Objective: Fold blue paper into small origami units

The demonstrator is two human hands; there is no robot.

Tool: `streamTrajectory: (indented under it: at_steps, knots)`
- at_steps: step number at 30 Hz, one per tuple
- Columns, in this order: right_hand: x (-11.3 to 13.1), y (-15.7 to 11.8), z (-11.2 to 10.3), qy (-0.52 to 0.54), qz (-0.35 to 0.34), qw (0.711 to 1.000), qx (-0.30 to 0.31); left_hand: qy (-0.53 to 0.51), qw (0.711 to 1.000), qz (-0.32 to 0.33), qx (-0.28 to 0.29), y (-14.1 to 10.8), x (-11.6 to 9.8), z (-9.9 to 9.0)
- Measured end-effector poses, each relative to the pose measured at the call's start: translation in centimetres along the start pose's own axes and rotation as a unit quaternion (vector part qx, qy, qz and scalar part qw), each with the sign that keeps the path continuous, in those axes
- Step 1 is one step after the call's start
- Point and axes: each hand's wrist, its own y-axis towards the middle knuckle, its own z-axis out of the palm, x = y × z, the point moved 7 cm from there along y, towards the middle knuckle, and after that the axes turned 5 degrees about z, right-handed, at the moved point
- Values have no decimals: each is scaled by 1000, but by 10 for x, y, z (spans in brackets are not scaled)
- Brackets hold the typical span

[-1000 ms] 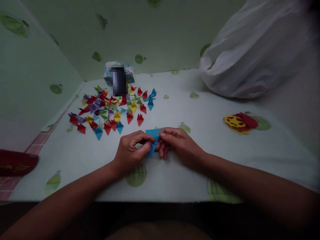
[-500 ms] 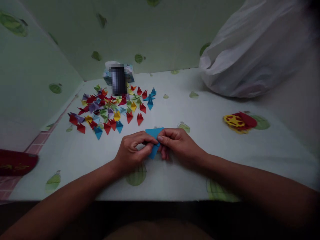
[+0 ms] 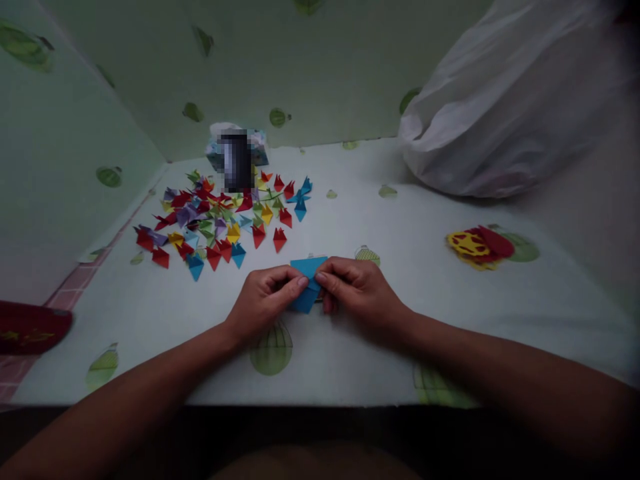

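Observation:
A small folded sheet of blue origami paper (image 3: 306, 267) is held just above the near middle of the table. My left hand (image 3: 267, 293) pinches its left side, the thumb lying on the front face. On the right edge, my right hand (image 3: 357, 283) grips the paper between thumb and forefinger, its other fingers curled beneath. A crease or flap runs across the paper between both thumbs; its lower part tapers downward. Beyond my hands to the left lies a spread of folded paper cranes (image 3: 214, 253) in red, blue, yellow, green and purple.
A tissue box (image 3: 260, 143) stands behind the cranes, with a blurred-out dark object (image 3: 237, 163) before it. A large white plastic bag (image 3: 480, 127) sits at the back right. Red and yellow cut-out pieces (image 3: 480, 245) lie on the right; a red item (image 3: 35, 327) is at the left edge.
My left thumb has shifted up onto the paper's face, and its fingers have moved behind. The lower point of the blue paper now looks shorter and blunter. My right hand has barely moved.

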Motion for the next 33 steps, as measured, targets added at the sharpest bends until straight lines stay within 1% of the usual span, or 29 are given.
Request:
streamTrajectory:
  at_steps: [3, 6, 12, 14, 18, 21, 23, 25, 27, 30, 32, 33]
  knots:
    - [0, 0, 0, 0, -1, 1000, -4, 11, 1000, -3, -9, 0, 0, -1]
    - [-4, 0, 1, 27, 25, 999, 2, 37, 999, 16, -11, -1, -3, -2]
    - [-11, 2, 9, 105, 78, 989, 67, 84, 995, 58, 1, -1, -12, -1]
    - [-13, 1, 12, 126, 96, 984, 86, 85, 994, 64, 9, -1, -15, 0]
    - [-15, 1, 13, 155, 119, 978, 80, 37, 999, 34, 19, -1, -14, 1]
    - [-16, 1, 13, 178, 128, 972, 83, -49, 999, 9, 22, 0, -6, 1]
    - [-18, 2, 13, 221, 138, 962, 86, -98, 995, 12, 15, 2, -1, -1]
    - [-22, 3, 14, 279, 154, 944, 89, -103, 993, 50, -7, 5, -1, -7]
    - [-26, 3, 18, 335, 173, 921, 100, -77, 991, 104, -26, 6, -6, -11]
    - [-32, 1, 28, 382, 206, 890, 140, -11, 982, 189, -16, 4, -20, -10]
    - [-32, -2, 34, 375, 218, 884, 174, 15, 978, 207, -10, 2, -27, -9]
    - [-31, -3, 35, 355, 218, 891, 183, 13, 980, 198, -17, 1, -28, -10]
